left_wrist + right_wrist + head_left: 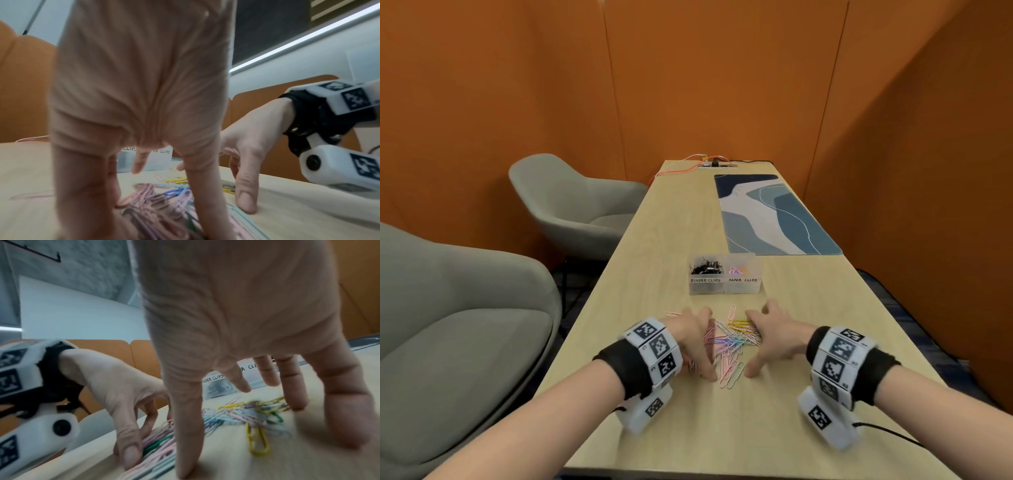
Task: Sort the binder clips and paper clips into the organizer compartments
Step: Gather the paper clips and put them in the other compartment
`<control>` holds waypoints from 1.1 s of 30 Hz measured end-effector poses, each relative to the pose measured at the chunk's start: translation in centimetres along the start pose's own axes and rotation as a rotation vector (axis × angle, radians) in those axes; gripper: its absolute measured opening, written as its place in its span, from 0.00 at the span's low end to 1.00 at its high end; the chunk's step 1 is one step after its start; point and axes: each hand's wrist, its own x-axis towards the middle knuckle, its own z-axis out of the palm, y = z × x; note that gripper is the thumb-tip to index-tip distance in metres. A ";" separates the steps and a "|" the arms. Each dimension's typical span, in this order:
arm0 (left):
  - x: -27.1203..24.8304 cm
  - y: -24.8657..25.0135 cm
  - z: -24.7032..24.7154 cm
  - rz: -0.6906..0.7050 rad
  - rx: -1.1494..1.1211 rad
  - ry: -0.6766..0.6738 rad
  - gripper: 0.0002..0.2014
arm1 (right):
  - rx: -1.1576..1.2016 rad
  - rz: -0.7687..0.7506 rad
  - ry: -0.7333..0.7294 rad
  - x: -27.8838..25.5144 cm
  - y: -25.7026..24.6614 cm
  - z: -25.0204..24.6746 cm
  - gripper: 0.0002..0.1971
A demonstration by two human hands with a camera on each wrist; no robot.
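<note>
- Desk mat [774,214], blue and white wave print, lies along the table's right edge past the organizer; nothing stands between hands and organizer.
- Power strip [717,165] with orange cable [678,166] sits at the table's far edge.
- Two grey chairs [571,205] stand off the table's left edge.
- Table [654,246]: light wood, long and narrow. Orange partition walls on all sides.
- Organizer [724,274]: clear plastic, two compartments, mid-table. Left one, labelled BINDER CLIPS, holds black binder clips [707,267]; right one, labelled PAPER CLIPS, holds a few coloured clips.
- Paper clips [729,342]: loose pile in pastel pink, blue, yellow and green, between organizer and near edge. One pink stray [673,313] lies left of the pile.
- Left hand [697,339]: fingers spread, tips down on the pile's left side, grasping nothing.
- Right hand [770,334]: fingers spread, tips on table and clips at the pile's right side, grasping nothing.
- Both wrists carry marker-tagged camera bands [654,349].
</note>
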 end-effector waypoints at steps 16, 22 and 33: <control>3.2 1.5 -1.9 0.273 0.166 0.219 0.24 | -0.238 -0.190 0.211 2.8 -1.6 -0.5 0.01; 3.7 1.6 -2.4 0.267 0.144 0.199 0.21 | -0.093 -0.177 0.162 3.5 -1.2 -2.0 0.05; 4.6 -1.3 -4.5 0.258 -0.311 -0.031 0.10 | 0.615 -0.079 -0.015 5.1 1.1 -9.3 0.05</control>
